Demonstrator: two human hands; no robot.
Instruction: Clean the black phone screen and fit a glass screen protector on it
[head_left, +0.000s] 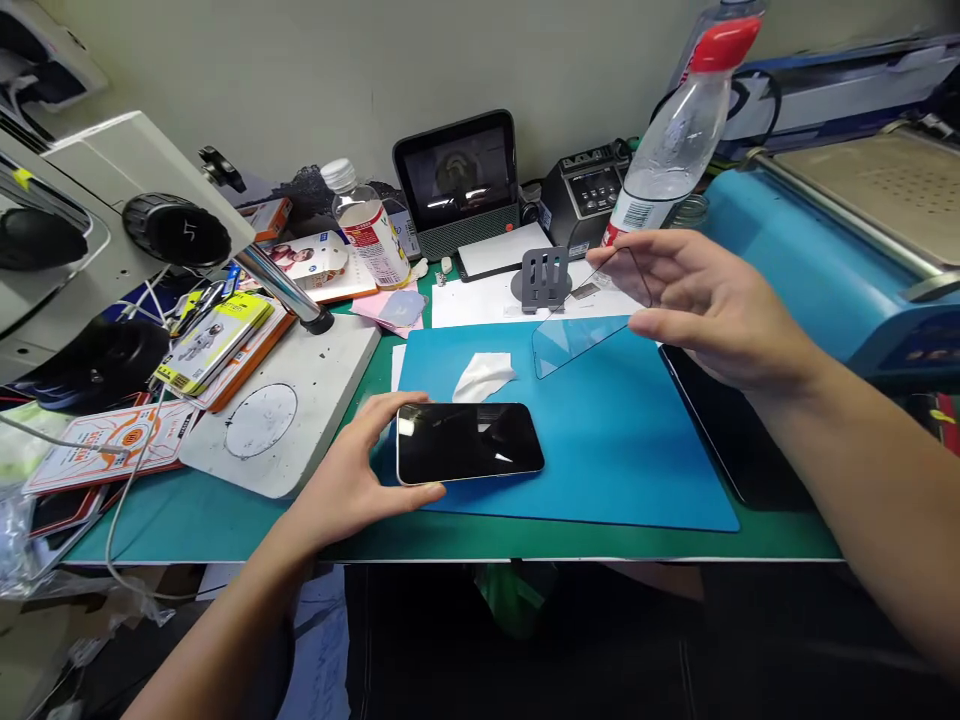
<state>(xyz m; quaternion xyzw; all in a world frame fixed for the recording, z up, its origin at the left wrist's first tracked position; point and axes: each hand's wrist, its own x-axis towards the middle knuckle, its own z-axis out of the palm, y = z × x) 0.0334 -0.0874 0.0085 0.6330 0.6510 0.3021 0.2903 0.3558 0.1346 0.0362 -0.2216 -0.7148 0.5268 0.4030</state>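
A smartphone (469, 442) with a dark, glossy screen is gripped at its left end by my left hand (367, 460), thumb along the near edge and fingers on the far edge. It is held over the near part of a blue mat (600, 450). Raised above the mat's right side, my right hand (705, 300) pinches a clear screen protector (574, 342) with a thin black border by its right end. The protector is tilted and apart from the phone. A crumpled white wipe (484, 376) lies on the mat just beyond the phone.
On the left are a microscope stand (281, 400) and stacked boxes (214, 345). Behind the mat stand a juice bottle (375, 235), a smart display (457, 180), a grey phone stand (545, 280) and a tall water bottle (675, 140). A blue machine (802, 270) and a black tablet-like slab (727, 430) sit right.
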